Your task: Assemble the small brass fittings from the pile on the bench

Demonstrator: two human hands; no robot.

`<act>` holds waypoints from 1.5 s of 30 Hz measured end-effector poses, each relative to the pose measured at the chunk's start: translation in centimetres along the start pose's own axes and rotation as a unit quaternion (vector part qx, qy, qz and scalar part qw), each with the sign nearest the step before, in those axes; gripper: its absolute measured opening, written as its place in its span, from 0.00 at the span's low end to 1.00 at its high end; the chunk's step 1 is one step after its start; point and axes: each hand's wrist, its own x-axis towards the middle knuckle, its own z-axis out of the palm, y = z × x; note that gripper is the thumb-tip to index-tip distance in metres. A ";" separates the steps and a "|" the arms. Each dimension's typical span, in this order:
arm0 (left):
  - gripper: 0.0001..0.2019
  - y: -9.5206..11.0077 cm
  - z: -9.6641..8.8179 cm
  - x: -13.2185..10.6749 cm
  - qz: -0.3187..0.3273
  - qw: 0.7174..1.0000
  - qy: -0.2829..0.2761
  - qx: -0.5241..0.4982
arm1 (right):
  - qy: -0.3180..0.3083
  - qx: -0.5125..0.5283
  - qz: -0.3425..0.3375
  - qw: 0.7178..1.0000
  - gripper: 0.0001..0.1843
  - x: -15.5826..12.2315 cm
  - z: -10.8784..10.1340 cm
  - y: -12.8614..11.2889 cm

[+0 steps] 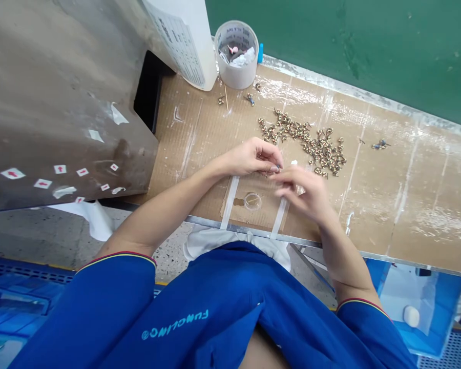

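My left hand (255, 158) is closed in a pinch over the cardboard-covered bench. Between its thumb and fingertips a tiny dark part with a bit of blue (278, 166) shows; most of it is hidden. Close beside it, my right hand (305, 190) reaches in from the right with its fingers bent, blurred by motion, so its grip is unclear. Just beyond both hands lies a loose pile of small brass-coloured metal parts (325, 151). A small round clear dish (252, 201) sits on the cardboard nearer my body, with a thin stick-like thing in it.
A tape-core tub (236, 77) holding scraps stands at the back, beside a white plastic container (188, 46). A thin wooden stick (226, 97) lies before it. Small blue-and-metal pieces (380, 145) lie to the right. A large metal panel (61, 102) bounds the left side.
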 end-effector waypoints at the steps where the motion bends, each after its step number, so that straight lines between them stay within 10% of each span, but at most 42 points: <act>1: 0.09 0.0 0.0 0.0 -0.006 1.000 0.001 -0.004 | 0.043 -0.034 0.041 0.998 0.13 -0.1 -1.2 0.5; 7: 0.08 -0.3 0.1 0.0 -0.014 1.000 0.001 0.004 | 0.142 -0.167 0.203 0.954 0.05 -0.9 -5.6 4.4; 33: 0.07 0.0 0.6 0.0 0.011 0.999 0.006 0.048 | 0.105 -0.091 0.152 0.978 0.04 0.1 -2.7 3.2; 45: 0.05 -0.3 1.6 0.0 0.030 0.982 0.073 0.171 | 0.094 0.015 0.184 0.978 0.21 0.4 -0.6 3.0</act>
